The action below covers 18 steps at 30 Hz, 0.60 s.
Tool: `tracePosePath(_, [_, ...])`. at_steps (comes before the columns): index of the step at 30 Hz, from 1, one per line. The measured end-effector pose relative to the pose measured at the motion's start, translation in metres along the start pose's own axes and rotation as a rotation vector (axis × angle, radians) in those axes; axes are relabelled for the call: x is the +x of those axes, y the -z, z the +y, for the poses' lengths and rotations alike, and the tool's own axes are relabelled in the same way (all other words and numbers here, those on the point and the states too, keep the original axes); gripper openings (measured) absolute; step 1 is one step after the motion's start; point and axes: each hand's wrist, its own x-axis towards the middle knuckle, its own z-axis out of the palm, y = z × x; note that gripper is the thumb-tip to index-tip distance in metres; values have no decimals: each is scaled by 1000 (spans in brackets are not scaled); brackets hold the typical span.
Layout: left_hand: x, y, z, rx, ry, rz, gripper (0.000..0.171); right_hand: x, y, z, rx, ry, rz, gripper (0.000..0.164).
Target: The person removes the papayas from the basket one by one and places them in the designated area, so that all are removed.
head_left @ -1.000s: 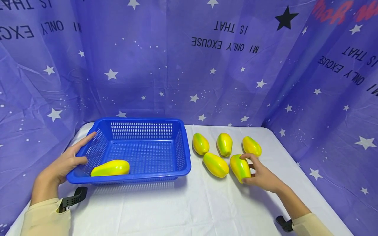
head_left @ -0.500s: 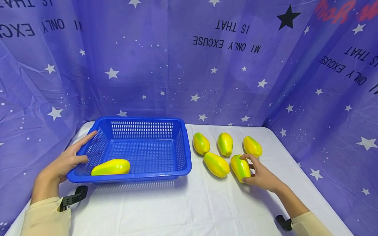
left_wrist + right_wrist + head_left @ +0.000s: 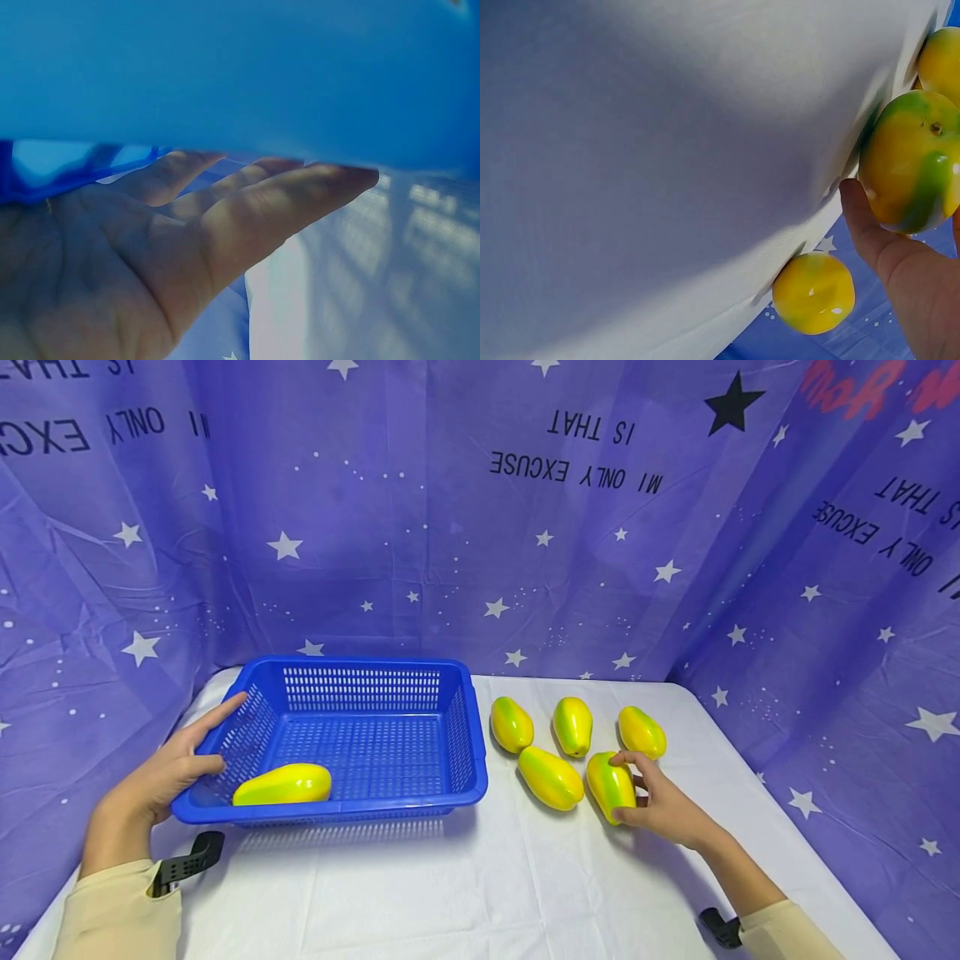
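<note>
My left hand (image 3: 161, 768) grips the left rim of the blue plastic basket (image 3: 468, 727), its thumb over the rim. In the left wrist view the fingers of this left hand (image 3: 187, 232) reach under the basket's blue edge (image 3: 240, 82). One yellow-green papaya (image 3: 283, 784) lies inside at the basket's front left. On the right, my right hand (image 3: 663, 802) holds another papaya (image 3: 609, 787) between thumb and fingers, low at the cloth. The right wrist view shows this papaya (image 3: 911, 161) end-on, beside the right hand's thumb (image 3: 866, 221); its far side is cut off.
Several more papayas lie around the held one: one papaya (image 3: 551, 778) to its left, two behind, and one papaya (image 3: 642, 732) at the back right. A white cloth (image 3: 420, 893) covers the table. Purple star-printed curtains (image 3: 450, 568) stand behind and at both sides.
Almost nothing differs. The whole scene has shifted very slightly in the head view, while both hands keep their places on the basket and the papaya.
</note>
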Motion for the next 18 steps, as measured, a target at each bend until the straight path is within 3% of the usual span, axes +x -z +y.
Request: tracePosePath(18, [1,0,1,-42,16,-14,94,0,1,-4,18,8,3,69])
